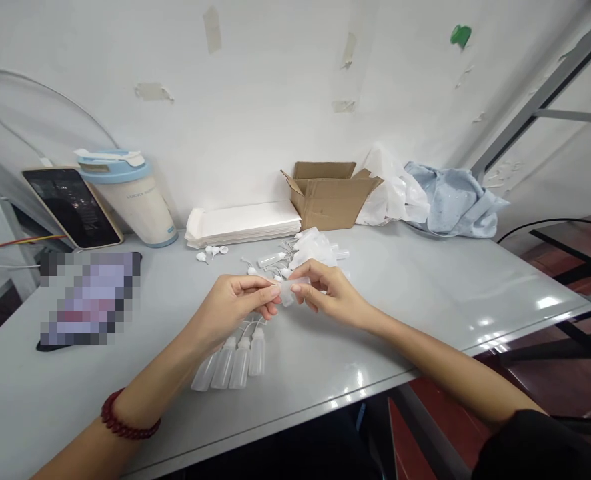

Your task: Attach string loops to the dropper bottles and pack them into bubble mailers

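Over the middle of the grey table, I hold a small translucent squeeze bottle (288,287) between my two hands. My left hand (243,300) is closed, its thumb and fingers pinching the bottle's left end. What sits under those fingertips is hidden. The thumb and forefinger of my right hand (328,293) are closed on the other end. Several similar bottles (239,363) with white caps and thin tethers lie in a row below my left hand. Just beyond my fingers is a heap of more translucent bottles (315,248), some with tethered caps.
Loose white caps (212,253) lie near a stack of white packets (245,223). An open cardboard box (328,200), a white plastic bag (390,190) and blue cloth (455,200) stand along the wall. At left are a tumbler (138,207), a phone (75,210) and a blurred-out dark-edged object (93,300).
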Demonstrator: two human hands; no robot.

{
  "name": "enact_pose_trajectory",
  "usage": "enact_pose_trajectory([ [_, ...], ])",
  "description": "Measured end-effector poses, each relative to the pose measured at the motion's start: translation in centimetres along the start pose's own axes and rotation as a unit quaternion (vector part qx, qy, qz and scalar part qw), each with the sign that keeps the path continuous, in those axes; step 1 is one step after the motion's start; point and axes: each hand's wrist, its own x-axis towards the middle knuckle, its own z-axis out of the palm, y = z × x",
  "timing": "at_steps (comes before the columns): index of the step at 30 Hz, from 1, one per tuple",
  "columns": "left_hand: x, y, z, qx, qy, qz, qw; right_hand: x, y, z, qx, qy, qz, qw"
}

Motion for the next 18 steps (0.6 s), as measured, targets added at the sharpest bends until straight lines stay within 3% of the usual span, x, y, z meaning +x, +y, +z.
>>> enact_pose_trajectory([
  [7, -0.12, -0.01, 0.4, -0.028, 0.004, -0.033, 0.999, 0.08, 0.09, 0.1, 0.05, 0.009, 0.022, 0.998],
  [12, -0.04, 0.14, 0.35, -0.045, -0.046, -0.082, 0.995, 0.06, 0.36, 0.21, 0.033, 0.019, -0.002, 0.999],
  [18, -0.14, 0.2, 0.19, -0.02, -0.048, -0.052, 0.997, 0.04, 0.15, 0.13, 0.047, 0.01, 0.01, 0.999],
])
